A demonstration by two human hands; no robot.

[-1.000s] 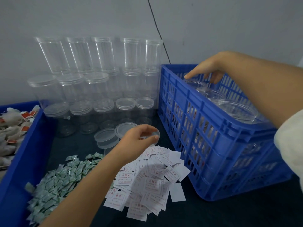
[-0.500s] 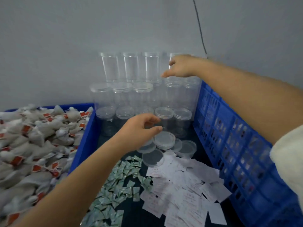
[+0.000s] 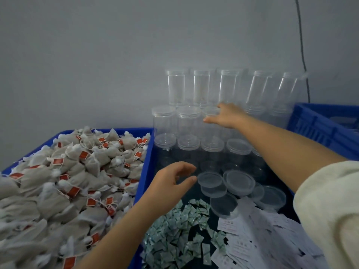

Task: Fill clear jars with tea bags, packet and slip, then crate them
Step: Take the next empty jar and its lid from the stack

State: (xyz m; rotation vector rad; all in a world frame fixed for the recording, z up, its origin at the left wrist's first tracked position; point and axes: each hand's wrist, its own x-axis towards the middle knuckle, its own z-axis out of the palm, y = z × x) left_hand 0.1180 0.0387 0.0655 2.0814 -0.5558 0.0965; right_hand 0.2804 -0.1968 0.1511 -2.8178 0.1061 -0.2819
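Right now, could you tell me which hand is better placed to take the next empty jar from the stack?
The right hand: it already reaches the stacked clear jars, while the left hand hovers lower, near the loose lids.

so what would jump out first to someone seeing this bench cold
Probably the stacked wall of clear jars against the grey wall, with the right hand reaching into its middle tier. Next, the heap of tea bags with red tags filling the blue bin on the left, while the left hand hovers near loose lids.
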